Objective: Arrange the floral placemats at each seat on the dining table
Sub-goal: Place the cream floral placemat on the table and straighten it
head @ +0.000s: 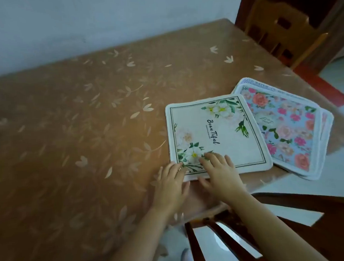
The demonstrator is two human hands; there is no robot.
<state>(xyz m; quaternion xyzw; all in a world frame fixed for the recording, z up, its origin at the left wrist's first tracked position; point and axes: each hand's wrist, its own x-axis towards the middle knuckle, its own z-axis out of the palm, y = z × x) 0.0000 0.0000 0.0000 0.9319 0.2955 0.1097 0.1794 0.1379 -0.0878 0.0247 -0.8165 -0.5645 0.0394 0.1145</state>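
Note:
A white floral placemat with the word "Beautiful" lies flat near the table's right front edge. My left hand rests fingers spread on its near left corner. My right hand lies flat on the mat's near edge, fingers spread over the printed flowers. Neither hand grips anything. A small stack of placemats, the top one blue with pink and orange roses, lies to the right, partly under the white mat and overhanging the table's corner.
The table wears a brown cloth with a pale leaf pattern and stands against a white wall. A dark wooden chair back is right below my arms. A lighter wooden chair stands at the far right end.

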